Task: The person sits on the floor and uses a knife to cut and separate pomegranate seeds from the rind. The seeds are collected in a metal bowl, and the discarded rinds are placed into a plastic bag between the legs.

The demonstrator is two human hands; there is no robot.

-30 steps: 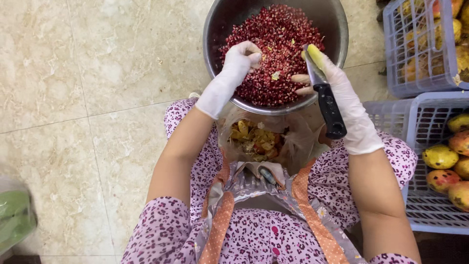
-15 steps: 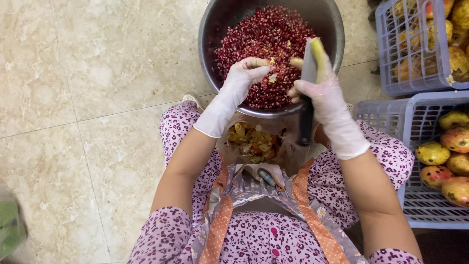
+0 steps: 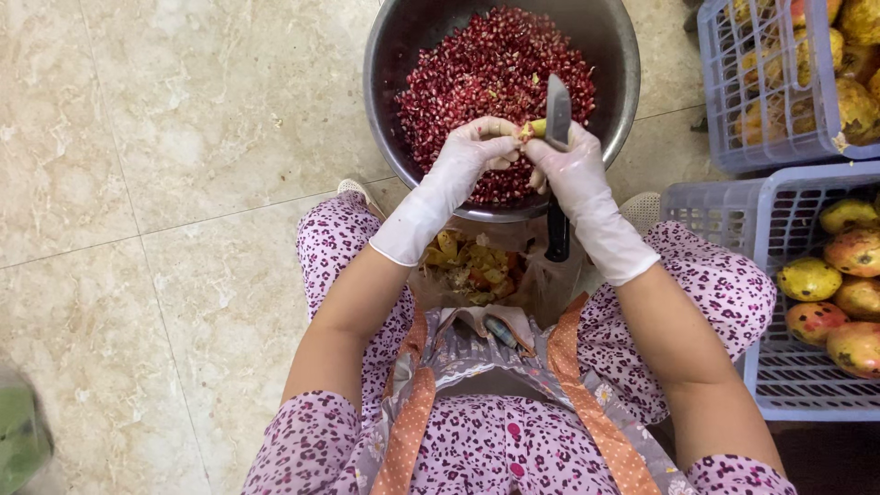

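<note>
A metal bowl (image 3: 390, 55) on the floor is filled with red pomegranate seeds (image 3: 486, 73). Both hands wear white gloves and meet over the bowl's near rim. My right hand (image 3: 570, 165) grips a knife (image 3: 557, 110), its blade pointing up and away and its black handle hanging down toward my lap. My left hand (image 3: 477, 147) pinches a small yellowish pomegranate piece (image 3: 534, 128) held between the two hands, right beside the blade.
A bag of peel scraps (image 3: 472, 266) sits between my knees. Two lavender plastic crates (image 3: 706, 206) with whole pomegranates (image 3: 811, 280) stand at the right. The floor (image 3: 165, 147) is beige tile. A green object (image 3: 18, 440) lies at the lower left edge.
Both hands have come together over the bowl's near rim. The knife has swung from tilted to upright, and the left hand now pinches the fruit piece beside the blade.
</note>
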